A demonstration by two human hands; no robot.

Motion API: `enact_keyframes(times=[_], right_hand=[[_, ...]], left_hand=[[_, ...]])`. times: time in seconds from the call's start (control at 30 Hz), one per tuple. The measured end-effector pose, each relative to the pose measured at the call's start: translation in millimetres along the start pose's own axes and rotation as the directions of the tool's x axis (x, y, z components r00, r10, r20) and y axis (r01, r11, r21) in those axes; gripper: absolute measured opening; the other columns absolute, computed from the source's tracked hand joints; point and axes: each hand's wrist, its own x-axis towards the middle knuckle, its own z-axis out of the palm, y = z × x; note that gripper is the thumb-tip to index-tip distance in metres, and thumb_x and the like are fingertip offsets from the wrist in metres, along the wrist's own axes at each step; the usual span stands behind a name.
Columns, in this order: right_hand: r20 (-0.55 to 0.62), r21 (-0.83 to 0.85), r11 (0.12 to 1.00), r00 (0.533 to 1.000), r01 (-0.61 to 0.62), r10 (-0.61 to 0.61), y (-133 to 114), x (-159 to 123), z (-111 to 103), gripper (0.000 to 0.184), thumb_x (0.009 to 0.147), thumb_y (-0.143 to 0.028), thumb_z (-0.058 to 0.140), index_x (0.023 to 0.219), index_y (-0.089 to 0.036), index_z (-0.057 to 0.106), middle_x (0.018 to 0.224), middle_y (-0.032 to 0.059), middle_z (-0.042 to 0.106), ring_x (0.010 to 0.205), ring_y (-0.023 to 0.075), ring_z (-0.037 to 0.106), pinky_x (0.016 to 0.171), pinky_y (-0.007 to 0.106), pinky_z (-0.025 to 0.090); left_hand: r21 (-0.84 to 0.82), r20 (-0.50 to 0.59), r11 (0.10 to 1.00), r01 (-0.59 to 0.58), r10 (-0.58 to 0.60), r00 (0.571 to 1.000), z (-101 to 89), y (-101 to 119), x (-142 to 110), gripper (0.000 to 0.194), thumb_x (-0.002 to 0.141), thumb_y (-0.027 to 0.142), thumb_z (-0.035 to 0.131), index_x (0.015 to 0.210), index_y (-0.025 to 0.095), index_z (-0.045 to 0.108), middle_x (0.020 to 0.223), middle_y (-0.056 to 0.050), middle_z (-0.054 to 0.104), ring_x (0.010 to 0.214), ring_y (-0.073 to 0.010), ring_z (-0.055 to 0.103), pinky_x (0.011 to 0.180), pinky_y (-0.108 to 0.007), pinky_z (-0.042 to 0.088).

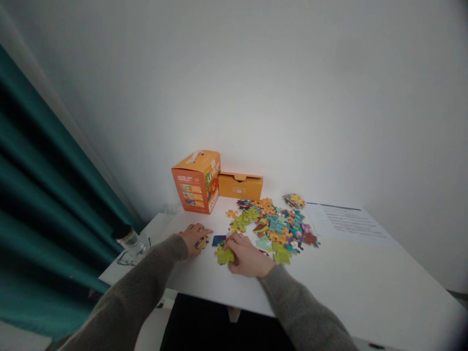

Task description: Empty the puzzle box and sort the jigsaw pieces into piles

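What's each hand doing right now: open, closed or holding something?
Left hand: at a yellow puzzle piece, partly covering it; grip cannot be told.
Right hand: curled at a green puzzle piece; firm grip cannot be told.

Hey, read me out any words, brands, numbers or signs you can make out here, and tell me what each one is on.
"LEVEL UP! PUZZLES": left face of the big orange box.
"LEVEL UP": its right face, last letter faint; the characters lower down are too blurred to read.
Low orange box: small front label, unreadable.
Printed sheet: lines of text, too small to read.
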Motion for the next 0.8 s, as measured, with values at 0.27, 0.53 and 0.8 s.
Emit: enact_keyframes(times=[0.27,0.53,0.8], right_hand=[[-0.128,0.014,1.0,0.991,-0.022,0.023,-3.2,12.0,-3.4,0.037,0.08,-0.022,0.064,0.116,-0.02,0.053,0.119,0.0096,0.052,0.113,0.0262,0.044,0.1,0.044,0.036],[-0.097,-0.004,1.0,0.995,-0.029,0.028,1.2,9.0,-0.7,0.026,0.079,-0.028,0.071,0.102,-0.02,0.06,0.104,0.0069,0.055,0.102,0.0243,0.048,0.093,0.04,0.038],[-0.019,-0.064,0.997,0.999,-0.047,0.046,3.6,-4.0,-0.9,0.034,0.077,-0.032,0.074,0.105,-0.02,0.058,0.11,0.007,0.055,0.107,0.0249,0.046,0.094,0.04,0.038]], left_hand=[[0.094,-0.043,0.995,0.038,-0.034,0.998,-18.7,19.2,-4.4,0.087,0.062,0.036,0.072,0.143,0.03,0.042,0.148,-0.013,0.043,0.135,-0.0371,0.038,0.106,-0.058,0.032],[0.219,0.005,0.963,-0.157,0.16,0.987,-23.3,56.5,29.7,0.045,0.065,0.023,0.071,0.109,0.027,0.062,0.116,-0.008,0.065,0.118,-0.0308,0.052,0.108,-0.056,0.026],[0.259,0.01,0.952,-0.162,0.165,0.986,-30.7,58.0,43.9,0.035,0.069,0.025,0.064,0.103,0.022,0.059,0.105,-0.01,0.067,0.104,-0.0314,0.059,0.092,-0.047,0.04]])
